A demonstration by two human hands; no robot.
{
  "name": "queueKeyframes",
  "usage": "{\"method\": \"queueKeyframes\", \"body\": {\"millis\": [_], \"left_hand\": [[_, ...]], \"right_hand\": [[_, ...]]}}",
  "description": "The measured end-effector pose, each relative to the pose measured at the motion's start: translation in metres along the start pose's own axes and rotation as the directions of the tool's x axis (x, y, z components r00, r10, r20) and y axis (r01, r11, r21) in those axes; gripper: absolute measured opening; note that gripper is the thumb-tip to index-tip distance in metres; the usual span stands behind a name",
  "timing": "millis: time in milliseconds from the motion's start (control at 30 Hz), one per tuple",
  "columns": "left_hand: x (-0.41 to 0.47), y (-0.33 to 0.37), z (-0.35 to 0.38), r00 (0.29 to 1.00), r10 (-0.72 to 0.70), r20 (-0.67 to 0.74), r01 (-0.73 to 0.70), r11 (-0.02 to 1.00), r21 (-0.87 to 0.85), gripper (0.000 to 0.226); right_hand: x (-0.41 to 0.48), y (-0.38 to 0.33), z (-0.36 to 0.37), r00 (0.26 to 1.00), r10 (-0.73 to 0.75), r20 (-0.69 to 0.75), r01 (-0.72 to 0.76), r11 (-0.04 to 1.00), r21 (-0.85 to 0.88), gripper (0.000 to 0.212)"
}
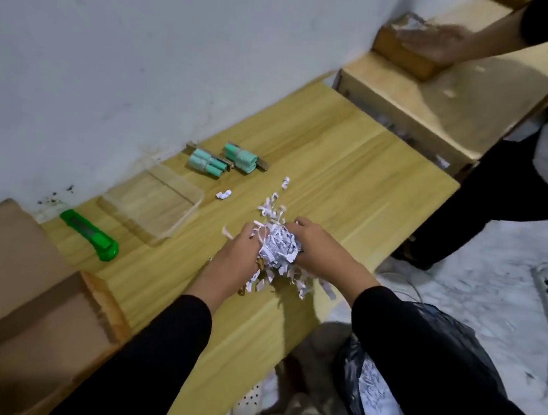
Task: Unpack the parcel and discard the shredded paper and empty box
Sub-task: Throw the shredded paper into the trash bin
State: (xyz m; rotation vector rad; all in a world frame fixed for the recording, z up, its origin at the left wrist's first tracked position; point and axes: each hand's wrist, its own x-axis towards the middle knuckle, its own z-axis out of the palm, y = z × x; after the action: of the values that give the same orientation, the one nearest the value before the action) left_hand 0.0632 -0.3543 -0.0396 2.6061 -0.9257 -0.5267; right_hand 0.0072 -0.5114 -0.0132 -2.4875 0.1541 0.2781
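Now both hands are closed on one clump of shredded paper [280, 246] just above the bench [339, 167]: the left hand [242, 253] curls its fingers into the clump from nine o'clock, and the right hand [324, 251] wraps it from three o'clock, knuckles up. The clump is bunched tight between the palms, with loose strips sticking out toward twelve o'clock and hanging toward six o'clock, so its long axis runs roughly twelve to six. A few stray scraps [224, 194] lie on the wood at eleven o'clock from the hands. The cardboard box [15, 279] sits at the bench's eight o'clock end, its opening facing up and its flaps spread. Between box and hands lies a green utility knife [89, 234], its length running ten to four, beside a clear tray [152, 204]; two packs of green cylinders [223, 161] rest against the wall at eleven o'clock. A black bag [381, 393] gapes at five o'clock, below the bench edge, with shredded paper inside. At one o'clock a second person's hand [438, 41] rests on a small box [405, 56]
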Motion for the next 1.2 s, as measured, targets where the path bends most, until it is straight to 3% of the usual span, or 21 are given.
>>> {"method": "queueKeyframes", "body": {"millis": [133,267,367,467,567,767,1200], "left_hand": [[0.010,0.054,-0.017,0.986,0.165,-0.018,-0.164,0.986,0.035,0.058],[0.035,0.123,-0.002,0.944,0.328,0.031,-0.328,0.944,0.015,0.054],[0.043,0.186,0.031,0.865,0.495,0.084,-0.502,0.857,0.119,0.054],[0.037,0.232,0.079,0.798,0.579,0.166,-0.602,0.779,0.177,0.051],[0.024,0.260,0.137,0.740,0.599,0.306,-0.661,0.731,0.170,0.051],[0.004,0.277,0.222,0.647,0.576,0.500,-0.715,0.686,0.134,0.052],[0.001,0.271,0.268,0.565,0.559,0.607,-0.698,0.716,-0.010,0.058]], "right_hand": [[-0.034,0.019,-0.041,0.987,0.116,-0.110,-0.120,0.992,-0.028,0.043],[-0.083,0.065,-0.076,0.941,0.243,-0.237,-0.264,0.962,-0.063,0.035],[-0.138,0.111,-0.081,0.870,0.361,-0.335,-0.401,0.914,-0.056,0.024],[-0.192,0.151,-0.063,0.783,0.512,-0.354,-0.549,0.836,-0.005,0.028],[-0.242,0.184,-0.032,0.669,0.679,-0.303,-0.695,0.716,0.069,0.041],[-0.300,0.223,0.026,0.492,0.856,-0.162,-0.842,0.515,0.164,0.066],[-0.322,0.252,0.072,0.434,0.895,-0.103,-0.875,0.446,0.187,0.075]]}}
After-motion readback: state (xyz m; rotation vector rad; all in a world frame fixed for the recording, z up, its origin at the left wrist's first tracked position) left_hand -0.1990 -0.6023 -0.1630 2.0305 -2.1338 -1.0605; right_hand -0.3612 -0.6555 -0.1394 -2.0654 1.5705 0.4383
